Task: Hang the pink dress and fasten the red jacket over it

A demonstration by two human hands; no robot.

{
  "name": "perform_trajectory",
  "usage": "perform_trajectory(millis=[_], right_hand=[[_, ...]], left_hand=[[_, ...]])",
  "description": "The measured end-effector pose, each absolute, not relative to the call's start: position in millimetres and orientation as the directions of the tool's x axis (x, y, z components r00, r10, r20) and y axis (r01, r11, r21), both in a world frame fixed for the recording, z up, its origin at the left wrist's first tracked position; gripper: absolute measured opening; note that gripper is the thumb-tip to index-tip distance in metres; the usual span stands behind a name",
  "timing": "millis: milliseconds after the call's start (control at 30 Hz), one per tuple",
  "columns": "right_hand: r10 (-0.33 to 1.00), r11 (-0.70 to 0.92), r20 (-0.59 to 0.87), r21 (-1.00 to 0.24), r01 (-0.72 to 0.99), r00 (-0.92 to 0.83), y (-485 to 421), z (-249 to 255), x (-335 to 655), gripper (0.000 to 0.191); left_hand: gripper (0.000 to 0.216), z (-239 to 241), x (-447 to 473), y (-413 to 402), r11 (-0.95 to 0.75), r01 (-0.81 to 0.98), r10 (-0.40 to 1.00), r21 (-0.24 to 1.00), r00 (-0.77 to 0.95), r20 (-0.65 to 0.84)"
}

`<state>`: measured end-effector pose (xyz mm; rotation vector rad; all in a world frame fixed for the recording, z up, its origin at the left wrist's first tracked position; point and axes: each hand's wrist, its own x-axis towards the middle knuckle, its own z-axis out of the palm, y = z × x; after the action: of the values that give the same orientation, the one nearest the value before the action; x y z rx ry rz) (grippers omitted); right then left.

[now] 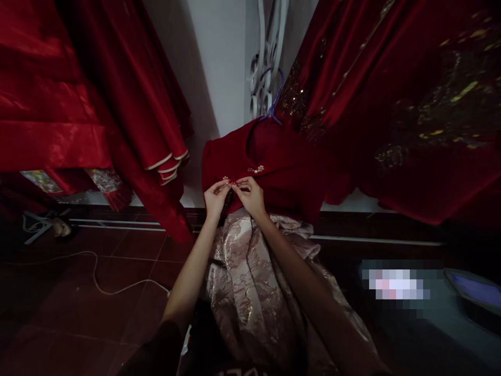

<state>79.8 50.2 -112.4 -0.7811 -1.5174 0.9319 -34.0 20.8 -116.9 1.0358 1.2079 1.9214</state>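
A dark red dress top (285, 167) hangs on a blue hanger (274, 99) against the white wall, with a pale pink brocade skirt (250, 282) falling below it. My left hand (215, 197) and my right hand (250, 196) meet at the front closure, fingers pinched on a small beaded button fastener (229, 182). A second pearl-like fastener (256, 169) sits higher, near the collar. Both forearms reach up from the bottom of the view.
Red satin garments (117, 104) hang at the left, and red gowns with gold embroidery (410, 104) at the right. A white ornate rack (266, 57) stands behind. A white cable (94, 271) crosses the dark red tiled floor. A blurred patch lies at the lower right.
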Motion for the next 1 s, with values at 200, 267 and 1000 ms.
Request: perform_trajectory(millis=[200,267,1000], right_hand=[[0.870,0.477,0.476,-0.879,-0.028,-0.129,52.6,-112.9,80.8,0.028],[0.867,0.482,0.482,-0.876,-0.030,-0.127,52.7,-112.3,80.6,0.027],[0.892,0.356,0.367,-0.930,-0.091,-0.263,70.7,-105.6,86.8,0.038]], left_hand=[[0.027,-117.2,-35.8,20.5,-0.379,0.031,0.819,0.925,-0.453,0.351],[0.027,-116.8,-37.6,20.0,-0.373,0.114,0.810,0.921,-0.443,0.383],[0.021,-123.8,-43.2,21.0,-0.449,0.232,0.774,0.863,-0.382,0.506]])
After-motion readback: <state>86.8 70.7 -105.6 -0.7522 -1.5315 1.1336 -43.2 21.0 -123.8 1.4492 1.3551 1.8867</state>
